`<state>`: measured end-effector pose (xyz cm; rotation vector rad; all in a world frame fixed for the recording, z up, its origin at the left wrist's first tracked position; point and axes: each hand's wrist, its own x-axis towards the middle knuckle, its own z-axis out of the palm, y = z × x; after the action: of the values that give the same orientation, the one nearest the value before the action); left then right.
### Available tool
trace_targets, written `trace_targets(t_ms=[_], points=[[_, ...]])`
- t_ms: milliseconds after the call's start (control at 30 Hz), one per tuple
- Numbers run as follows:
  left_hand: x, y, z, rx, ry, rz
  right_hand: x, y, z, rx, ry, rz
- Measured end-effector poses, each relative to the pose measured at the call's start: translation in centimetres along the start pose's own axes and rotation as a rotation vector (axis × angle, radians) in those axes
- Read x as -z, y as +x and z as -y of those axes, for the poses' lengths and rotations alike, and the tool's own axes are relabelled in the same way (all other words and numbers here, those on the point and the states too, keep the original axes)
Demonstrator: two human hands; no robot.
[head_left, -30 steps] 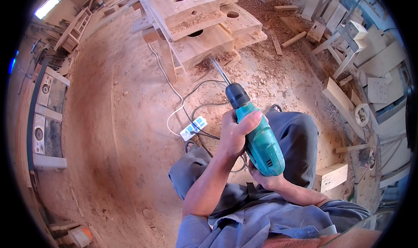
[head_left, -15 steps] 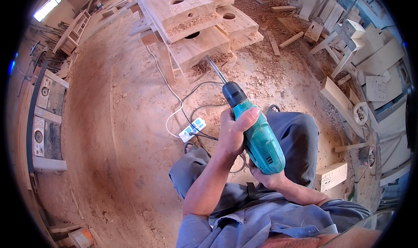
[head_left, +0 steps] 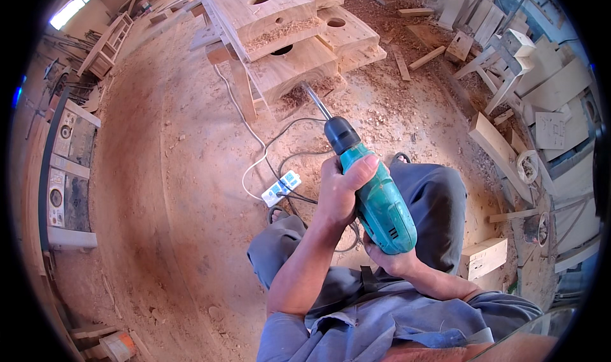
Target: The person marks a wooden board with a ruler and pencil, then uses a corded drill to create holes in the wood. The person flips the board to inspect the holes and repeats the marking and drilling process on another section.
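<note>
Head view: drill (head_left: 386, 215), clasped by left hand (head_left: 339, 190), right hand (head_left: 390, 261); boards (head_left: 283, 11) beyond it; shaving-strewn floor (head_left: 375, 114) beneath; power strip (head_left: 280, 188) left of it.

- The rounded teal-green plastic drill (head_left: 386, 212) shows dark slots near its rear.
- Its cylindrical chuck (head_left: 342, 135) is black, its slender metal bit (head_left: 319, 102) silvery.
- The thick wooden boards (head_left: 258, 22) are pale tan, with wavy grain (darker lines).
- The rectangular white plastic power strip (head_left: 280, 187) bears blue patches.
- The loose cloth trousers (head_left: 436, 200) are slate grey.
</note>
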<state>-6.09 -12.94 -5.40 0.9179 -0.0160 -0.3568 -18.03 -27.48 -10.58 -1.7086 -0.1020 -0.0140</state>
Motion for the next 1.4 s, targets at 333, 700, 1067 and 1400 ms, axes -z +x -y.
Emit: trace_targets(t_ms=[333, 700, 1067, 1400], points=[[0.1, 0.2, -0.2, 0.002, 0.004, 0.011, -0.1, 0.1, 0.0, -0.011, -0.058, 0.013], [1.6, 4.1, -1.8, -0.012, -0.121, 0.072, 0.5, 4.8, 3.6, -0.209, -0.039, 0.059], [1.1, 3.0, -1.0, -0.029, -0.153, 0.101, 1.0, 3.6, 3.2, -0.101, -0.031, 0.068], [0.0, -0.3, 0.8, -0.027, -0.064, 0.107, 1.4, -0.5, 1.1, -0.077, -0.068, 0.070]])
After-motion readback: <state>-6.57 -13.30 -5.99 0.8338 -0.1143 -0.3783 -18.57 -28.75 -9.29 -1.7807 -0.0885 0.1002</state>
